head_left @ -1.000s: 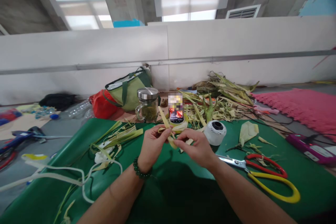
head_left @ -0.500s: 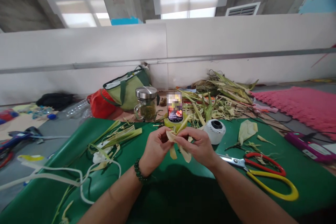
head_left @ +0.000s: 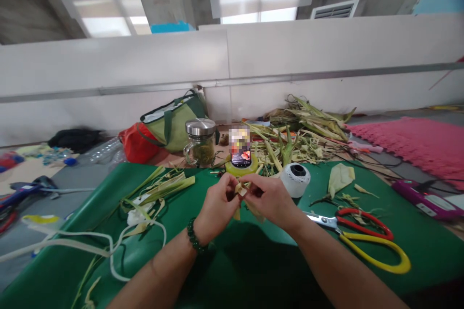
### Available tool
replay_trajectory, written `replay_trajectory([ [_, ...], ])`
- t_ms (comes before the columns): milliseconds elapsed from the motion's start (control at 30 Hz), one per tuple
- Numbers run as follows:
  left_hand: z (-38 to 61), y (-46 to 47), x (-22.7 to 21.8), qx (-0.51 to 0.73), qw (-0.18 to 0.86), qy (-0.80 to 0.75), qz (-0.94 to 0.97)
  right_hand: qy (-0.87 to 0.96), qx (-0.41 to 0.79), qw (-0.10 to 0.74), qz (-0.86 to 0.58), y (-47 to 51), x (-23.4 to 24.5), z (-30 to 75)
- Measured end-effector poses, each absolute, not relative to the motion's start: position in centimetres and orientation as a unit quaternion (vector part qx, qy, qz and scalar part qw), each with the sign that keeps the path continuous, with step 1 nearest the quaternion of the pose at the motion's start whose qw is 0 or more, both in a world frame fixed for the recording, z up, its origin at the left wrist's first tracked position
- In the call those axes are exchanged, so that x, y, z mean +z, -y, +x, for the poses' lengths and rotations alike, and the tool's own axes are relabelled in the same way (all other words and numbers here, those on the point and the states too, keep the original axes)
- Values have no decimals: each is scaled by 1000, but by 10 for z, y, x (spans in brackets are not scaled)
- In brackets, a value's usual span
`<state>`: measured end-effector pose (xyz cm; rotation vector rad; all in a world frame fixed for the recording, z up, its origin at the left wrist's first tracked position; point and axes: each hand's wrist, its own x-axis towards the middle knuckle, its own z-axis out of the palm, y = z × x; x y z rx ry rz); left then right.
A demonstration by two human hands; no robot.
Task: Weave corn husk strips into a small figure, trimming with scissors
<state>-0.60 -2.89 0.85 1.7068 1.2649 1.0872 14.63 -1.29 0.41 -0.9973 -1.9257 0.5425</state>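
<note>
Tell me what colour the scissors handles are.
The scissors have one red handle and one yellow, clearest in the head view.

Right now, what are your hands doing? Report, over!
Both hands shut: left hand and right hand pinch the husk strip over the green mat. Scissors lie off to the right, apart.

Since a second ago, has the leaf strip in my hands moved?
Yes. Its free end stood up beside the phone; now the leaf strip hangs down between the left hand and right hand, below the phone.

Two bare forearms, no sleeves, dark green beaded bracelet (head_left: 195, 242) on left wrist
</note>
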Motion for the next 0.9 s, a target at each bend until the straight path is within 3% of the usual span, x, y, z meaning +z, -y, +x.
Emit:
replay_trajectory([
  [167, -2, 34, 9, 396, 269, -508, 716, 775, 266, 397, -413, 10, 6, 149],
  [367, -2, 36, 11, 363, 206, -519, 746, 773, 101, 450, -434, 19, 4, 140],
  [433, -3, 36, 11, 362, 206, -511, 752, 759, 146, 468, -429, 20, 5, 139],
  [533, -4, 36, 10, 358, 199, -507, 759, 735, 309, 468, -381, 17, 9, 143],
  [667, -6, 35, 8, 331, 168, -511, 775, 698, 497, 402, -322, 11, 15, 154],
  [900, -6, 35, 3, 276, 122, -517, 801, 724, 507, 316, -344, 8, 14, 162],
])
